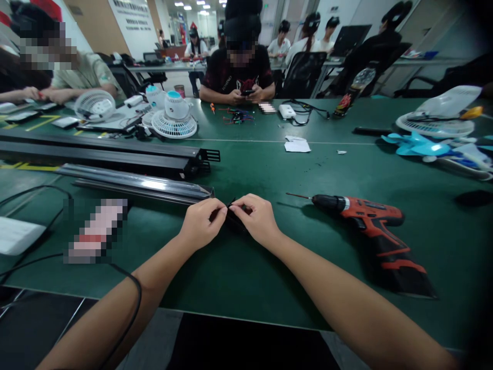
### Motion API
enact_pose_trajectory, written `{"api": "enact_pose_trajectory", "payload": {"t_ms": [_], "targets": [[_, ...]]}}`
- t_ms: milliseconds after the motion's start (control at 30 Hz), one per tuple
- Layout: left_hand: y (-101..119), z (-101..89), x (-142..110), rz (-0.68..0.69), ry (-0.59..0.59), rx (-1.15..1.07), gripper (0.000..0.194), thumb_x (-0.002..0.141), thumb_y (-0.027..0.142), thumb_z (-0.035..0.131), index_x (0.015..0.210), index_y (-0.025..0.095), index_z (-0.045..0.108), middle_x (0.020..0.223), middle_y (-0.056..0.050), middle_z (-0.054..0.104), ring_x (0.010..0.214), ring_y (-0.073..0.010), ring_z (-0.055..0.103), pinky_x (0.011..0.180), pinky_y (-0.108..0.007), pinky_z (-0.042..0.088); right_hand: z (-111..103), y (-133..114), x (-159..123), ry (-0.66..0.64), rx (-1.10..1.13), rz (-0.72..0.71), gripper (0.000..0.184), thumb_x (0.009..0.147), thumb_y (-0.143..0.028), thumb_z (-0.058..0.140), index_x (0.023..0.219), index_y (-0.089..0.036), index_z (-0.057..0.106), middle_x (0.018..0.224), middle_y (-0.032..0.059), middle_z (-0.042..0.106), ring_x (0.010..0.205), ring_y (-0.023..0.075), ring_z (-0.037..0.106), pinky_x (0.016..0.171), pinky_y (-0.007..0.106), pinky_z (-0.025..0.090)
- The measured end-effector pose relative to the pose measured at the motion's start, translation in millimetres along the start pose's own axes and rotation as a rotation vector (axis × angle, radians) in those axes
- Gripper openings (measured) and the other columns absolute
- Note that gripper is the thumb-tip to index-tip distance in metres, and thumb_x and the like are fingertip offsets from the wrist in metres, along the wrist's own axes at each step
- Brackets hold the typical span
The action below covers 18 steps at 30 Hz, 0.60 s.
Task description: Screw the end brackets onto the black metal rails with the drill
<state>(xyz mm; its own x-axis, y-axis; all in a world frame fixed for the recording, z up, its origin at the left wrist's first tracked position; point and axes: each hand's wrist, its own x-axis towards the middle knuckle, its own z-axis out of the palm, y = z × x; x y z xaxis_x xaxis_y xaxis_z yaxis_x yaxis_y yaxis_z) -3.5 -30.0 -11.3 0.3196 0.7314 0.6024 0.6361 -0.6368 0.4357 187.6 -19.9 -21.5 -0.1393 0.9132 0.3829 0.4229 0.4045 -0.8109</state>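
Both my hands meet above the green table, fingertips close together. My left hand (201,223) pinches a small black part (235,222) from the left, thumb against index finger. From the right, my right hand (261,218) has its fingers closed on the same part. Most of it is hidden by the fingers, and its exact kind does not show. Just left of my hands end long, shiny metal profiles (154,186). An orange and black cordless drill (372,213) with a long bit lies on its side to the right.
Long black rails (115,154) lie at the left, behind a phone (98,228) and a black cable (139,293). White fans (175,121), a power strip (287,111), folded paper (297,145) and blue fan blades (418,144) are farther back. A person (236,67) sits opposite, holding a phone.
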Motion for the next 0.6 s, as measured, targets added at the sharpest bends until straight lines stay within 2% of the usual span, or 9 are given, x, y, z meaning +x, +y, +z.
{"api": "enact_pose_trajectory", "payload": {"t_ms": [133, 233, 267, 400, 600], "targets": [[-1, -0.5, 2, -0.012, -0.003, -0.021, 0.019, 0.097, 0.021, 0.057, 0.081, 0.020, 0.066, 0.070, 0.000, 0.067, 0.062, -0.0151, 0.061, 0.063, -0.029, 0.048, -1, 6, 6, 0.000, 0.039, 0.050, 0.004, 0.084, -0.027, 0.076, 0.084, -0.024, 0.073, 0.080, 0.0010, 0.070, 0.063, 0.0173, 0.057, 0.066, 0.032, 0.049], [-2, -0.7, 3, 0.002, -0.008, -0.026, 0.019, 0.098, 0.020, 0.056, 0.081, 0.020, 0.065, 0.069, 0.000, 0.066, 0.062, -0.0151, 0.061, 0.062, -0.029, 0.047, -1, 12, 10, -0.004, 0.099, 0.060, 0.023, 0.081, -0.029, 0.079, 0.103, -0.024, 0.073, 0.096, 0.0019, 0.071, 0.060, 0.0143, 0.053, 0.065, 0.032, 0.050], [-2, -0.6, 3, 0.013, -0.010, -0.028, 0.019, 0.098, 0.020, 0.056, 0.082, 0.020, 0.065, 0.070, 0.000, 0.066, 0.063, -0.0151, 0.061, 0.063, -0.029, 0.047, -1, 14, 11, -0.013, 0.104, 0.047, 0.024, 0.082, -0.029, 0.079, 0.104, -0.024, 0.073, 0.098, 0.0023, 0.071, 0.062, 0.0145, 0.054, 0.066, 0.032, 0.050], [-3, 0.7, 1, 0.056, -0.011, -0.030, 0.018, 0.099, 0.018, 0.055, 0.084, 0.020, 0.065, 0.074, 0.000, 0.068, 0.067, -0.0153, 0.063, 0.065, -0.029, 0.049, -1, 17, 13, -0.033, 0.076, -0.021, 0.009, 0.085, -0.029, 0.078, 0.090, -0.024, 0.074, 0.091, 0.0018, 0.072, 0.067, 0.0163, 0.058, 0.071, 0.033, 0.050], [-5, 2.1, -1, 0.046, 0.004, -0.023, 0.018, 0.102, 0.021, 0.053, 0.089, 0.020, 0.065, 0.078, -0.001, 0.068, 0.072, -0.0166, 0.066, 0.069, -0.031, 0.052, 0, 21, 14, -0.017, 0.127, 0.034, 0.015, 0.080, -0.033, 0.083, 0.084, -0.023, 0.073, 0.085, 0.0015, 0.072, 0.067, 0.0170, 0.060, 0.068, 0.032, 0.050]]}}
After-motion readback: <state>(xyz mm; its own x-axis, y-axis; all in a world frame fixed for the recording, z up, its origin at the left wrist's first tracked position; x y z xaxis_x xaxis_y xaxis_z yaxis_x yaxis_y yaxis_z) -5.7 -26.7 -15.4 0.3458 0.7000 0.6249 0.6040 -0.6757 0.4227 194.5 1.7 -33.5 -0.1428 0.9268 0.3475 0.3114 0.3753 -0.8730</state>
